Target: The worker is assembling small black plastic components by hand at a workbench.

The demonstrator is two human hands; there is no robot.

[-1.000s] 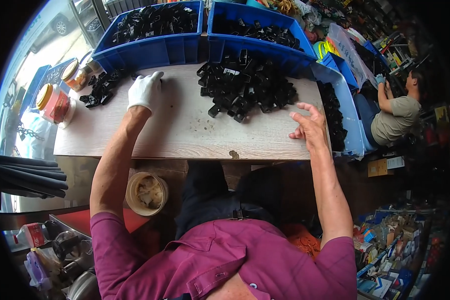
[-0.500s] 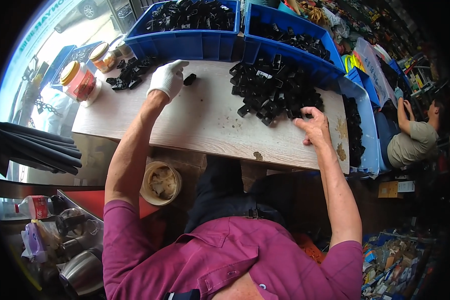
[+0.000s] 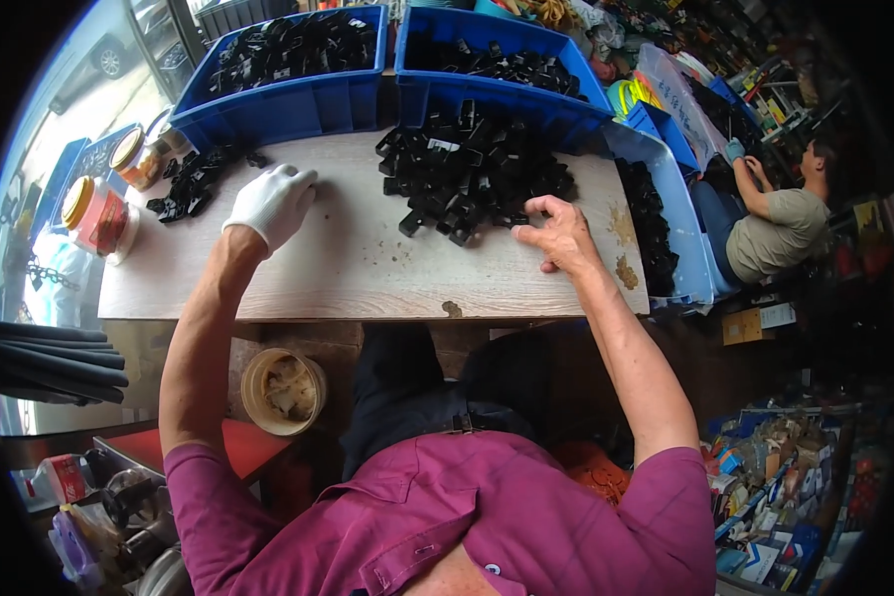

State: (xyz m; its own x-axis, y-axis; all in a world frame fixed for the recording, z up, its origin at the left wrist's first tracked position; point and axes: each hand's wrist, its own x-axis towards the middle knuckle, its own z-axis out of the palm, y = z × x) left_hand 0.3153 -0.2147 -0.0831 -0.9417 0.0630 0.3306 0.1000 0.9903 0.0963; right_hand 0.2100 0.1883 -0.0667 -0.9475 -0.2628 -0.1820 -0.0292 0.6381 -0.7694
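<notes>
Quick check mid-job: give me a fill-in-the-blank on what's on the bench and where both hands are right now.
1. The left hand wears a ____ glove.
2. The bare right hand rests at the edge of the big pile of ____ plastic parts.
3. The two bins behind the wooden tabletop are ____ in colour.
4. Under the table's edge stands a round ____.

Missing words: white; black; blue; tub
</notes>
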